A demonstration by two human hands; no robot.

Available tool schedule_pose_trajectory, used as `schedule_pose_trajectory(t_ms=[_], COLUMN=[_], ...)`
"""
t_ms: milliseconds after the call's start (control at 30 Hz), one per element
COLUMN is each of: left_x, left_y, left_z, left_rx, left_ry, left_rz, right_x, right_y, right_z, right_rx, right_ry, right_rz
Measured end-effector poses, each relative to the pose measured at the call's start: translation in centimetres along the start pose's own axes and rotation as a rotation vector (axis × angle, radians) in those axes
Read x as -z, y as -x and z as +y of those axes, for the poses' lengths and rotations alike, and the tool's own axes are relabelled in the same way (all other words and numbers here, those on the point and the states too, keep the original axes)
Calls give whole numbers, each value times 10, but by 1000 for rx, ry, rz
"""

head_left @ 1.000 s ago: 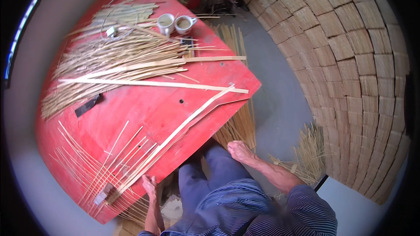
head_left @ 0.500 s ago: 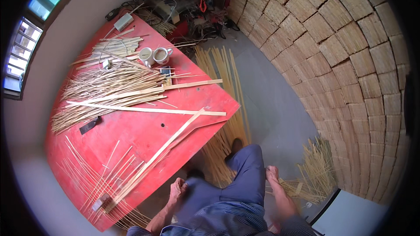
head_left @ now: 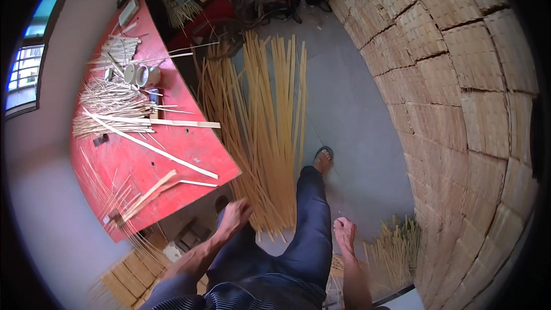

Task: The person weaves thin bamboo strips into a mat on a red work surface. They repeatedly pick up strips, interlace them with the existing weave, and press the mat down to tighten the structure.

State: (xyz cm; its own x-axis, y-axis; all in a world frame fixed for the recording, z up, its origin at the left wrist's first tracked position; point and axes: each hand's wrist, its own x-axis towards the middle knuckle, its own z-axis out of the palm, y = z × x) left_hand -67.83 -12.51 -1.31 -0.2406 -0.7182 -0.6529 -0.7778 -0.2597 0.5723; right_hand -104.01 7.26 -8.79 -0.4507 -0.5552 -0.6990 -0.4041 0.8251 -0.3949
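My left hand (head_left: 236,215) is loosely curled above my left thigh, a little blurred, with nothing seen in it. On the other side, my right hand (head_left: 344,232) hangs closed beside my right leg, over the grey floor, also with nothing showing. Long flat bamboo strips (head_left: 270,115) lie spread on the floor ahead of my legs, beyond the left hand. To the left stands a red table (head_left: 178,146). On it rest a heap of thin bamboo splints (head_left: 112,106) and a few longer pale slats (head_left: 183,123).
Two cups (head_left: 148,76) and a white power strip (head_left: 128,12) sit on the table. Woven bamboo bundles (head_left: 447,51) are stacked high along the right. A bunch of bamboo sticks (head_left: 396,247) stands near my right hand. Dark clutter (head_left: 264,6) fills the far end.
I have turned and stepped forward; the table now appears farther left and more floor strips show. My right foot has come into view ahead. Both hands have risen slightly and stay curled.
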Motion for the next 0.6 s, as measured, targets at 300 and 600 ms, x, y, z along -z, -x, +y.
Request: schedule_pose_trajectory(t_ms=[300, 600], left_x=[-107, -183], left_y=[-360, -621], left_z=[77, 3], left_rx=[-80, 138], left_ry=[73, -93], left_rz=[335, 324], right_x=[74, 48], right_y=[-79, -213], right_z=[-78, -125], right_rx=[-46, -72], right_ry=[-186, -199], right_rz=[-106, -28])
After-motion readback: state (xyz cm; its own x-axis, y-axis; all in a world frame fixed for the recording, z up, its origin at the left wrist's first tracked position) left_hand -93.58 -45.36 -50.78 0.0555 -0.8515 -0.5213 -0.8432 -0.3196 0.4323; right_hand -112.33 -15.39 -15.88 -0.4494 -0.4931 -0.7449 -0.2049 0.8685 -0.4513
